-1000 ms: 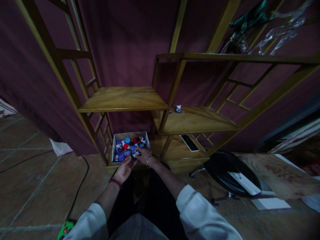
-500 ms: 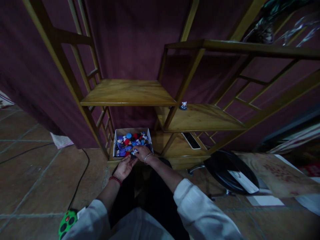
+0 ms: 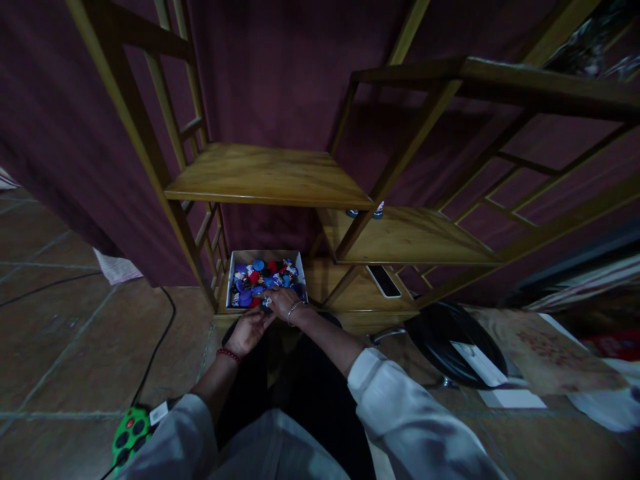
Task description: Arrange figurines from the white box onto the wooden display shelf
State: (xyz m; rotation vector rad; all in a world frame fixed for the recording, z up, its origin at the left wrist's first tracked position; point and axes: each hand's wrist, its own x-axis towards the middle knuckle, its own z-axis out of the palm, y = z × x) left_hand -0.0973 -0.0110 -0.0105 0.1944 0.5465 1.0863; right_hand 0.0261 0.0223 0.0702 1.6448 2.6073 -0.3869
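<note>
A white cardboard box (image 3: 265, 279) sits low on the wooden shelf unit, filled with round blue, red and black pieces and small figure-shaped ones. My right hand (image 3: 285, 303), with a silver bangle at the wrist, rests at the box's front edge, its fingertips pinching a small blue-and-white piece (image 3: 267, 302). My left hand (image 3: 247, 331), wearing a red bead bracelet, lies just below, its fingers reaching toward that piece. Whether they touch it is hidden.
Wooden shelves (image 3: 267, 177) stand against a maroon cloth, with a small figurine (image 3: 379, 212) behind a post and a black phone-like slab (image 3: 383, 281) lower down. A black round seat (image 3: 453, 345) stands right. A green button device (image 3: 131, 430) and a black cable (image 3: 159, 353) lie left.
My view has tilted, so the shelves sit higher in the frame and more of the green device shows. My hands have drawn closer together at the box's front edge.
</note>
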